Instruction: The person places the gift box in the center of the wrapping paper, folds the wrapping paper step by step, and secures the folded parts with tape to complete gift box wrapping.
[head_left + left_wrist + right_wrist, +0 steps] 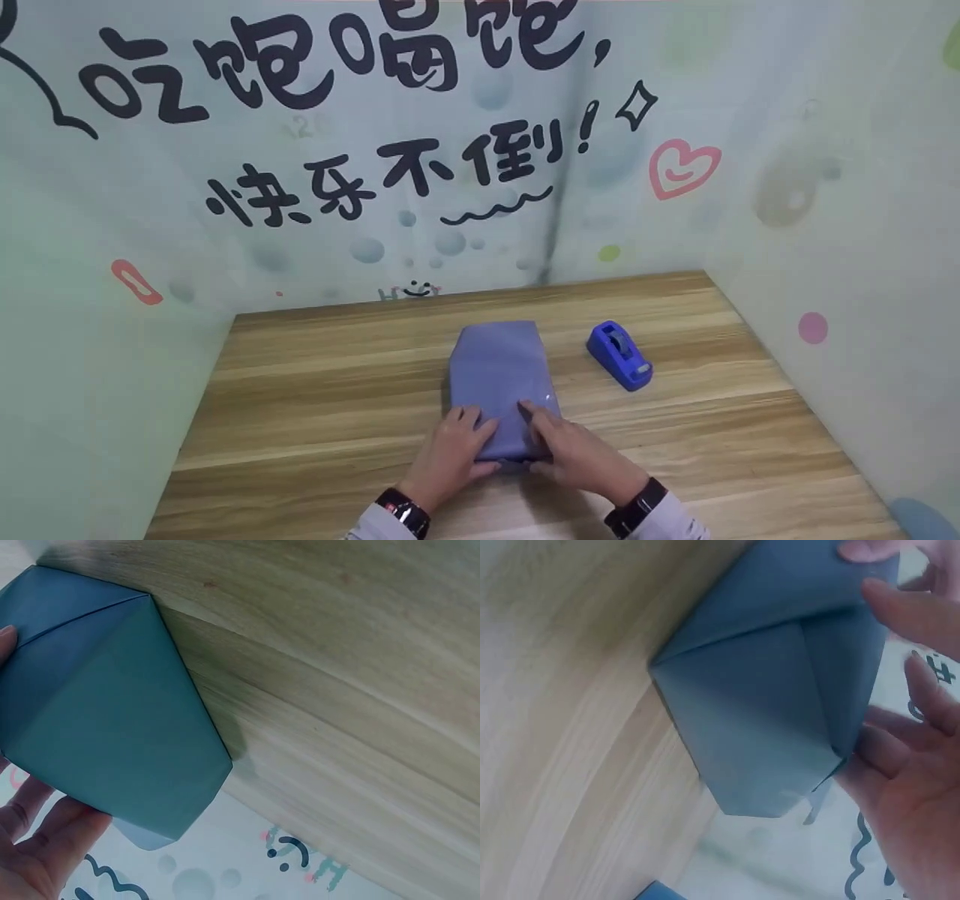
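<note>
A box-shaped package in blue-purple wrapping paper (502, 367) lies lengthwise on the wooden table. At its near end, on the left, my left hand (450, 454) grips the edge, fingers over the top and thumb against the end face. My right hand (585, 457) holds the near right corner the same way, its index finger reaching over the top. Folded flaps form creases across the package's end face (742, 705) in the right wrist view. The left wrist view shows the other side of that folded end (127, 712) and part of the left hand (52, 847).
A blue tape dispenser (620, 356) stands to the right of the package's far half. The wooden tabletop (322, 390) meets a printed wall sheet (337, 255) at the back, with pale walls on both sides.
</note>
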`<action>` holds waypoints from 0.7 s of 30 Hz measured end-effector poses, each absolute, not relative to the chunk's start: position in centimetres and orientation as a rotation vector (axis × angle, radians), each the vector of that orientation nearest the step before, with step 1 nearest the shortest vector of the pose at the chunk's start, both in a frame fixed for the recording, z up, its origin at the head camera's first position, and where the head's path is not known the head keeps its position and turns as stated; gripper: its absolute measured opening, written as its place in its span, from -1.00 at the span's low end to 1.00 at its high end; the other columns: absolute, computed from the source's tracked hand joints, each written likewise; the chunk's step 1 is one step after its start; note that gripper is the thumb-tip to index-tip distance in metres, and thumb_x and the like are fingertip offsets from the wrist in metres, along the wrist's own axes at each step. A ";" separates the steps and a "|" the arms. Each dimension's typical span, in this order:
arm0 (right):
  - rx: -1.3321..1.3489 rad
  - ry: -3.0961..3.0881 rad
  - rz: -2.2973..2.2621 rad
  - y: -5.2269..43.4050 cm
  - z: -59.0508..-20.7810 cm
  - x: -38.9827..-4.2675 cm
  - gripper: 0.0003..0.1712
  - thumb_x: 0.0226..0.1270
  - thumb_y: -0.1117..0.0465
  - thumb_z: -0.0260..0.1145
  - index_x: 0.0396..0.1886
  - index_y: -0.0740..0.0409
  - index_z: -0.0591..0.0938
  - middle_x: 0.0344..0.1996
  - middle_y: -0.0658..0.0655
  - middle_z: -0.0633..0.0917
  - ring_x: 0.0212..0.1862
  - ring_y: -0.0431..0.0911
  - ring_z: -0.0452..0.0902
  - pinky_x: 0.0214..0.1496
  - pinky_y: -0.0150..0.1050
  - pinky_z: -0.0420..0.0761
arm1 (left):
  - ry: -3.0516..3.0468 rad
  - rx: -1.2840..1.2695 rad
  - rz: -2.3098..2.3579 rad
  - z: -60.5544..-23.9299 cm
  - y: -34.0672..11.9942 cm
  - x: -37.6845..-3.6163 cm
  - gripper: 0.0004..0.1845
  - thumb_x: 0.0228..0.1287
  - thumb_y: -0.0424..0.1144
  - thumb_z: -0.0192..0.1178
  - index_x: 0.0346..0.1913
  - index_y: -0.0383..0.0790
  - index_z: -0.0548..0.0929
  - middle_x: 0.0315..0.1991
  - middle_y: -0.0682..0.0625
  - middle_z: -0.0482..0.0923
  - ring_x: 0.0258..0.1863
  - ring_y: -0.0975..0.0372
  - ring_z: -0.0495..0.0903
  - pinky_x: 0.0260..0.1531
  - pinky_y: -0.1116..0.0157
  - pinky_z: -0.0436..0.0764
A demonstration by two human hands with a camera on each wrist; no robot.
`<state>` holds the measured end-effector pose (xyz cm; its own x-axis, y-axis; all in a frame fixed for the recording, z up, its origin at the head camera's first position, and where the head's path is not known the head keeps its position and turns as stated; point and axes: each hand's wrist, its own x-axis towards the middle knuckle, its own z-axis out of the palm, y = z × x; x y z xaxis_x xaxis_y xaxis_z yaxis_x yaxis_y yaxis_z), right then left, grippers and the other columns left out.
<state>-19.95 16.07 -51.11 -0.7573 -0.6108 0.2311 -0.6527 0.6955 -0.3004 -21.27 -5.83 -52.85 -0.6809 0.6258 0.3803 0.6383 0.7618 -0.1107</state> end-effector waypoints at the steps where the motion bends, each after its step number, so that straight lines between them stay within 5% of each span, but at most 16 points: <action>1: 1.020 -2.784 0.549 16.0 -51.2 -19.9 -0.50 -0.02 0.14 0.42 -0.14 0.14 0.37 0.23 0.23 0.39 0.09 0.01 0.48 0.05 -0.13 0.52 | -2.565 -0.966 -0.044 -52.8 -5.8 -21.3 -0.35 -0.12 0.27 0.24 -0.01 -0.07 0.51 -0.14 -0.09 0.49 -0.17 0.10 0.48 -0.23 0.20 0.57; 10: 0.881 -2.609 0.258 14.7 -52.6 -19.8 -0.26 -0.19 0.09 0.50 0.03 0.22 0.40 0.06 0.23 0.55 0.05 0.04 0.53 0.06 -0.14 0.53 | -2.594 -0.959 -0.103 -52.7 -5.8 -21.3 -0.36 -0.11 0.24 0.26 -0.01 -0.09 0.52 -0.11 -0.09 0.51 -0.13 0.10 0.49 -0.19 0.19 0.58; 21: 0.981 -2.590 0.300 15.6 -51.5 -21.1 -0.33 -0.03 -0.07 0.39 0.02 0.17 0.40 -0.38 0.09 0.68 -0.47 -0.10 0.59 -0.46 -0.22 0.55 | -2.622 -0.959 -0.041 -52.2 -5.7 -21.3 -0.39 0.01 0.29 0.12 -0.01 -0.08 0.51 -0.09 -0.11 0.51 -0.12 0.08 0.50 -0.21 0.16 0.59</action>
